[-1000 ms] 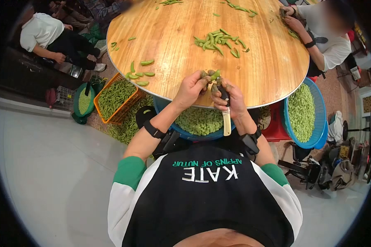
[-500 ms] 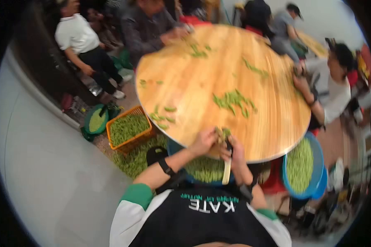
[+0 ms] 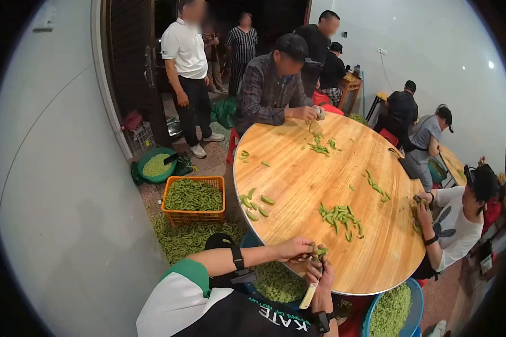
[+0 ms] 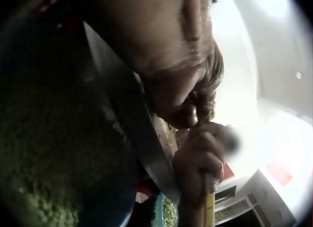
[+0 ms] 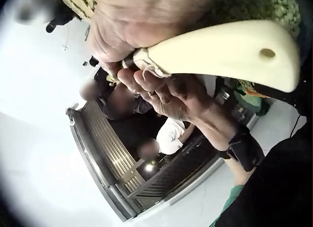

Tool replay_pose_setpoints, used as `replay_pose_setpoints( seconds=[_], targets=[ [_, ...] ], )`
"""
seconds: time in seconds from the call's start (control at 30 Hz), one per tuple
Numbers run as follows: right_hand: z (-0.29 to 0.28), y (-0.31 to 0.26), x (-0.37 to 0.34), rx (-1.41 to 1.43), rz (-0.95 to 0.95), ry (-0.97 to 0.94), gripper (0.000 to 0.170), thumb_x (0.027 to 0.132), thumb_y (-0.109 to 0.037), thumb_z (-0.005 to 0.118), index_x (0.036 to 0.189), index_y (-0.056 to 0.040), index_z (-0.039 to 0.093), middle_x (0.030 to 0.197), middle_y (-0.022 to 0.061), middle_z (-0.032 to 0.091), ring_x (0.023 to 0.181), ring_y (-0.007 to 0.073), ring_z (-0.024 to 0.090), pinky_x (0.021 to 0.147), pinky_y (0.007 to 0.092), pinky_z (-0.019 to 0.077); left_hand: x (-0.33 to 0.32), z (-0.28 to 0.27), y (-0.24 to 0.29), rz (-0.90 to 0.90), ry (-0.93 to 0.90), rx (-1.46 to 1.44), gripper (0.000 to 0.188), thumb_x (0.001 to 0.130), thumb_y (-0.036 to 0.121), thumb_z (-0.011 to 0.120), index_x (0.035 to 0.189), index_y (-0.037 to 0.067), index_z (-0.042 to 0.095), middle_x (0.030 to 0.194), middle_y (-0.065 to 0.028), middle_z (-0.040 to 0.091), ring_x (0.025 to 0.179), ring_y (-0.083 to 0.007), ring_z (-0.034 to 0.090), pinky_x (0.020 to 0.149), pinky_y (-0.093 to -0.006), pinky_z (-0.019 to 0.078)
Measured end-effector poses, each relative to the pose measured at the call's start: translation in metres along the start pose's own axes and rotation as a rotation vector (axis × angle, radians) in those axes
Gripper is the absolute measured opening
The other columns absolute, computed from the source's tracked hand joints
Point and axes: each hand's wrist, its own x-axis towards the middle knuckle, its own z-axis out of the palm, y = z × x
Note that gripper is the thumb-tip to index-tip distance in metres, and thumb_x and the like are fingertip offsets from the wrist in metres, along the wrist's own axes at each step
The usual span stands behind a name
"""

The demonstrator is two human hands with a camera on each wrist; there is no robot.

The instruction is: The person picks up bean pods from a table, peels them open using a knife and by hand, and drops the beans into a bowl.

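Observation:
At the near edge of the round wooden table (image 3: pixel 287 196), both hands meet over a green bean pod (image 3: pixel 321 252). My left hand (image 3: pixel 297 249) pinches the pod between thumb and fingers. My right hand (image 3: pixel 323 275) grips a knife by its front part, fingers curled round it. The knife's cream handle (image 5: pixel 220 53), with a hole near its end, sticks out from the palm towards my body; the blade is hidden in the hand. Several loose pods (image 3: pixel 341 219) lie in a pile just beyond my hands.
Below the table edge stands a tub of shelled beans (image 3: pixel 278 282), with another blue tub (image 3: pixel 416 306) at right. An orange crate of pods (image 3: pixel 194 210) and a pod heap (image 3: pixel 194 238) lie left. People sit round the table, one opposite (image 3: pixel 264 92) and one right (image 3: pixel 452 222).
The head view has tilted up and turned, bringing the far people and doorway into sight. Both hands stay together at the table edge, still holding the pod and the knife.

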Motion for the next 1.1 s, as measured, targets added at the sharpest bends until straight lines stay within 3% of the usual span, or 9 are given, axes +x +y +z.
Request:
replay_pose_setpoints(
  seconds=[0.07, 0.1, 0.17, 0.27, 0.37, 0.57, 0.8, 0.97, 1.1],
  targets=[
    [0.014, 0.003, -0.003, 0.029, -0.054, 0.101, 0.024, 0.097, -0.029, 0.047, 0.104, -0.0068, 0.053, 0.069, -0.0016, 0.046, 0.045, 0.0077, 0.038, 0.036, 0.0214, 0.031, 0.001, 0.001, -0.006, 0.412, 0.173, 0.694, 0.015, 0.093, 0.02, 0.056, 0.094, 0.005, 0.054, 0.061, -0.0004, 0.043, 0.047, -0.014, 0.045, 0.044, -0.0273, 0.0387],
    [0.017, 0.003, -0.004, 0.044, -0.02, 0.089, 0.021, 0.098, -0.026, 0.045, 0.104, -0.007, 0.052, 0.071, 0.0003, 0.047, 0.046, 0.0078, 0.038, 0.037, 0.0209, 0.0316, -0.002, 0.004, -0.004, 0.403, 0.168, 0.686, 0.015, 0.093, 0.02, 0.056, 0.094, 0.005, 0.054, 0.061, -0.0004, 0.043, 0.047, -0.014, 0.045, 0.044, -0.0273, 0.0387],
    [0.005, 0.004, 0.002, 0.006, -0.039, 0.109, 0.02, 0.098, -0.025, 0.045, 0.104, -0.0071, 0.052, 0.071, 0.0012, 0.048, 0.046, 0.0078, 0.038, 0.037, 0.021, 0.0317, -0.014, 0.013, 0.011, 0.817, 0.248, 1.433, 0.01, 0.087, 0.012, 0.057, 0.088, 0.003, 0.053, 0.066, -0.0089, 0.051, 0.06, -0.0255, 0.057, 0.056, -0.0343, 0.0471],
    [0.013, 0.007, 0.003, -0.122, -0.068, 0.136, 0.017, 0.098, -0.024, 0.045, 0.101, -0.0075, 0.05, 0.073, 0.0039, 0.051, 0.045, 0.008, 0.038, 0.037, 0.0212, 0.0318, -0.024, 0.023, 0.02, 0.883, 0.243, 1.613, 0.008, 0.082, 0.009, 0.056, 0.084, 0.001, 0.053, 0.076, -0.0176, 0.056, 0.074, -0.0348, 0.06, 0.064, -0.0405, 0.0481],
    [0.018, 0.01, 0.001, -0.226, -0.099, 0.176, 0.016, 0.098, -0.023, 0.044, 0.1, -0.0078, 0.05, 0.074, 0.0044, 0.052, 0.044, 0.0084, 0.038, 0.037, 0.0221, 0.0319, -0.025, 0.015, 0.013, 0.946, 0.186, 1.749, 0.009, 0.084, 0.009, 0.057, 0.086, 0.001, 0.052, 0.077, -0.016, 0.057, 0.073, -0.0346, 0.06, 0.061, -0.0384, 0.0467],
    [0.045, 0.017, -0.011, -0.611, -0.249, 0.27, 0.018, 0.096, -0.022, 0.051, 0.097, -0.0049, 0.054, 0.072, 0.0048, 0.056, 0.046, 0.0099, 0.045, 0.038, 0.0242, 0.0357, -0.037, 0.043, 0.016, 0.489, 0.359, 0.987, 0.016, 0.087, 0.012, 0.052, 0.084, -0.003, 0.055, 0.07, -0.02, 0.057, 0.069, -0.036, 0.062, 0.06, -0.0408, 0.0469],
    [0.041, 0.023, -0.01, -1.358, -0.616, 0.341, 0.017, 0.092, -0.008, 0.05, 0.107, -0.0014, 0.054, 0.076, 0.0035, 0.058, 0.056, 0.0096, 0.052, 0.049, 0.0245, 0.0405, -0.031, 0.041, -0.004, 0.515, 0.419, 1.171, 0.016, 0.088, 0.014, 0.052, 0.09, -0.002, 0.056, 0.073, -0.0222, 0.057, 0.069, -0.0371, 0.06, 0.061, -0.041, 0.0466],
    [0.027, 0.016, -0.008, -1.74, -0.847, 0.356, 0.028, 0.081, -0.005, 0.062, 0.108, 0.0016, 0.054, 0.082, 0.0186, 0.056, 0.073, 0.0342, 0.056, 0.066, 0.0377, 0.0459, -0.035, 0.05, -0.008, 0.438, 0.447, 1.27, 0.014, 0.082, 0.011, 0.052, 0.086, -0.003, 0.051, 0.074, -0.026, 0.055, 0.071, -0.044, 0.056, 0.061, -0.0463, 0.0441],
    [0.03, 0.013, -0.009, -1.856, -0.835, 0.362, 0.028, 0.081, -0.005, 0.061, 0.106, 0.002, 0.054, 0.084, 0.0196, 0.055, 0.077, 0.0364, 0.056, 0.068, 0.0393, 0.0461, -0.034, 0.049, -0.013, 0.462, 0.436, 1.336, 0.014, 0.082, 0.011, 0.051, 0.085, -0.003, 0.049, 0.075, -0.0271, 0.055, 0.074, -0.0461, 0.055, 0.063, -0.0491, 0.0436]
  ],
)
